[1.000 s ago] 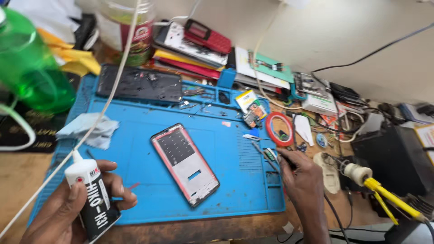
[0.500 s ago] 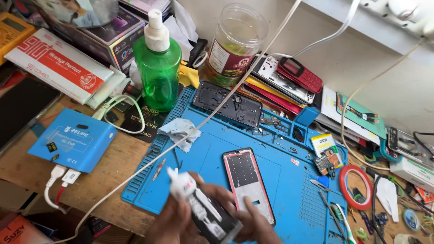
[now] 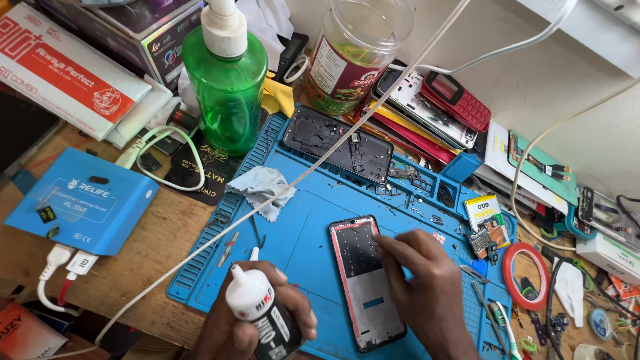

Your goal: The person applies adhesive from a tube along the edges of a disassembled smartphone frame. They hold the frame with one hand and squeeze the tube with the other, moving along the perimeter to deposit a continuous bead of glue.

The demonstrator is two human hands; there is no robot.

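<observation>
Blue silicone work mat point(image 3: 300, 220) covers the bench; the phone frame point(image 3: 365, 283) lies flat on it, long side running toward me, red-edged and open-faced. My right hand point(image 3: 427, 293) rests on the frame's right edge, fingers spread and flat, gripping nothing. My left hand point(image 3: 257, 323) is wrapped around a black glue bottle point(image 3: 260, 317) with a white nozzle, held upright just left of the frame. Green spray bottle point(image 3: 225, 83) stands beyond the mat's far left corner.

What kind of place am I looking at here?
Most likely a phone repair bench: an opened phone lies on a blue repair mat, the left hand holds a glue bottle, and spare handsets lie behind.
</observation>
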